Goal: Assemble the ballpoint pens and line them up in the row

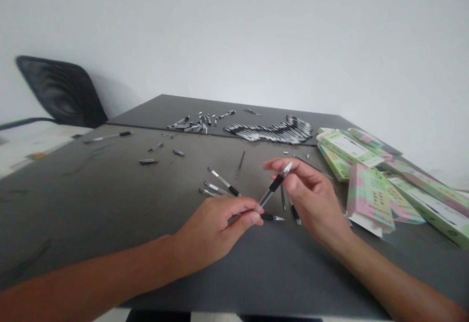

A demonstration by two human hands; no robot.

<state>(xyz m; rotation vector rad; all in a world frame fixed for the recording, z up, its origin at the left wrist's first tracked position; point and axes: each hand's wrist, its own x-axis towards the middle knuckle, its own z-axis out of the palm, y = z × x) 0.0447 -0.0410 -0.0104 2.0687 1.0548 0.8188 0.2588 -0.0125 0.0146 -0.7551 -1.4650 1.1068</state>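
My left hand (216, 229) pinches the rear of a pen (275, 183) slanting above the near tabletop (110, 204); my right hand (315, 204), half-curled, has its metal tip between thumb and forefinger. Grip and tip look fitted. A tight row of pen-like pieces (271, 134) lies far, seemingly arranged; the scattered parts (192, 125) farther left look unsorted. Green-and-pink boxes (371, 192) overlap at right. A mesh chair (60, 90) stands far left, before a pale wall (234, 33).
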